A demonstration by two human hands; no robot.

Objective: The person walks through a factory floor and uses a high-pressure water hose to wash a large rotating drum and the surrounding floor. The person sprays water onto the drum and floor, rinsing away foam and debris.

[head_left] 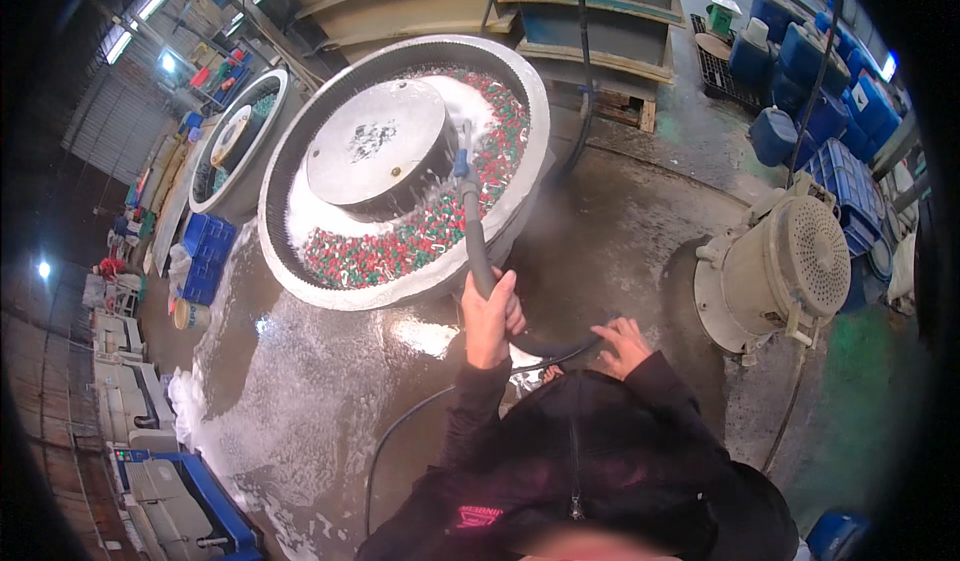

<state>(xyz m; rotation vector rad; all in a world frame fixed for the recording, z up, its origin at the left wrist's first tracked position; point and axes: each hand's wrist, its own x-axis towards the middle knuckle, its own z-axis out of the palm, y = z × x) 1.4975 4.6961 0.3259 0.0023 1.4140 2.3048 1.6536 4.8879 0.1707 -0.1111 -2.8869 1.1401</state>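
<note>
- My left hand (487, 319) holds the hose (475, 236), tip (461, 164) over the tub (538, 111).
- My right hand (625, 346) touches it; I can't tell how tightly.
- It looks bendy, maybe slippery: hold behind the tip.

Dark warped edges, floor (330, 371) glare

I have the tub (538, 111) at my eleven o'clock, the hub (378, 151) inside it and small pieces (400, 256) lying around that, from two round to seven. The nozzle (461, 163) is over the tub, at the hub's three. Its hose (477, 246) runs back toward my six, through the left hand (488, 319) and on to the right hand (624, 347). A second tub (283, 89) sits at ten, crates (207, 256) at nine, a bucket (190, 315) just beside them, drums (800, 66) at two, a machine (755, 276) at three.
</note>
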